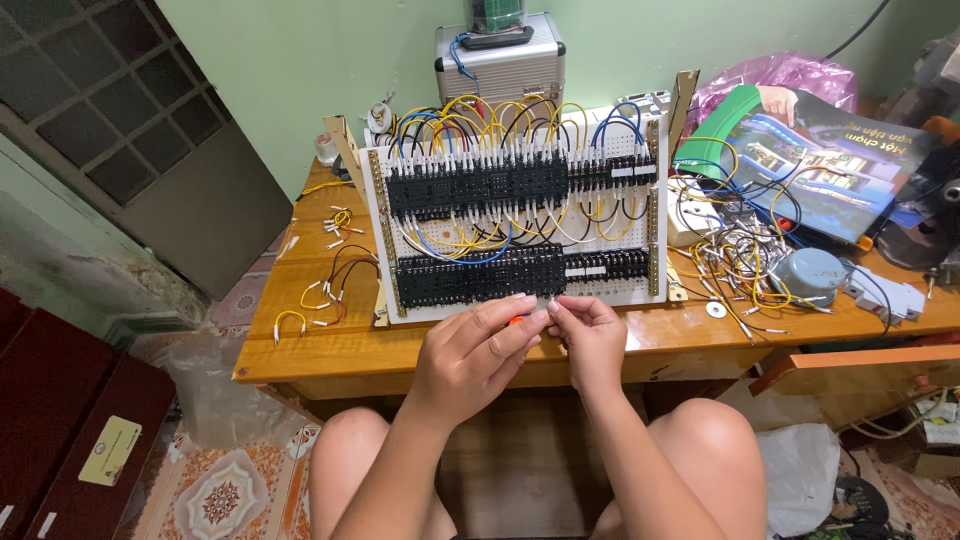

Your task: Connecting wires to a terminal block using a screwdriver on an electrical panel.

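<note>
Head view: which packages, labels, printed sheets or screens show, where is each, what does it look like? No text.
Glossy magazine: right end of the wooden desk, flat, dark blue cover with a green edge.
Label: on the dark red box, lower left on the floor; small pale yellow rectangle with a round mark.
White label strips: on the black terminal rows of the wiring board, right part.
Screens: none clearly visible.
</note>
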